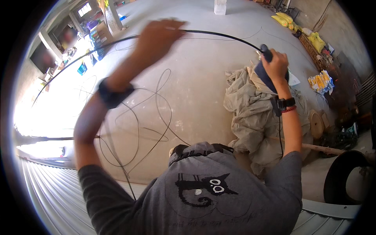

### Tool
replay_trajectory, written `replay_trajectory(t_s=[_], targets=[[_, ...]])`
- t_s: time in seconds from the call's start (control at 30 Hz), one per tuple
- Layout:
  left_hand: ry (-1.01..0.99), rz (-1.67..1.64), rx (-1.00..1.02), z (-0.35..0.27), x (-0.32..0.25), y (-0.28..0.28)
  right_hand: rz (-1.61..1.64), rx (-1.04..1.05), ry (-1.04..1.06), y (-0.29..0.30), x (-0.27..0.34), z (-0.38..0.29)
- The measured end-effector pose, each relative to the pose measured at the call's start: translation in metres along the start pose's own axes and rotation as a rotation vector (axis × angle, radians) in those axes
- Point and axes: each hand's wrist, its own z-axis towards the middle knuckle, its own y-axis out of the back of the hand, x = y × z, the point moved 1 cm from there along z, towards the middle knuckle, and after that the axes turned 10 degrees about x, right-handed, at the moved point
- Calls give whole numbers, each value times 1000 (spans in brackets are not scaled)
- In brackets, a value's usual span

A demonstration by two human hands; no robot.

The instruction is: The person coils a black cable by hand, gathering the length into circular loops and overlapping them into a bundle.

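A long black cable (218, 33) arches across the upper view. My left hand (160, 38), blurred, is closed around it, and the rest of the cable curves away to the far left. At the right end of the arch, my right hand (277, 63) grips a dark handle-like piece (265, 53) where the cable meets it. Dark blue cloth (264, 75) hangs beneath this hand. The fingers hide how the cable joins the dark piece.
Thin wire loops (169, 111) lie on the concrete floor. Crumpled grey sheeting (246, 117) lies at right, beside a wooden pole (323, 149) and a black ring-shaped object (332, 179). Corrugated metal (53, 194) borders the lower left. Yellow sacks (283, 19) sit by the wall.
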Motion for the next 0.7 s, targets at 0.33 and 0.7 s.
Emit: replay_trajectory(t_s=[0.33,0.7], targets=[[-75,-57,51,45,-25,22,241,-94,21,-15,52,17],[934,-270,203,-300,291,89,-128,-87,-656,-28,-205,-91]])
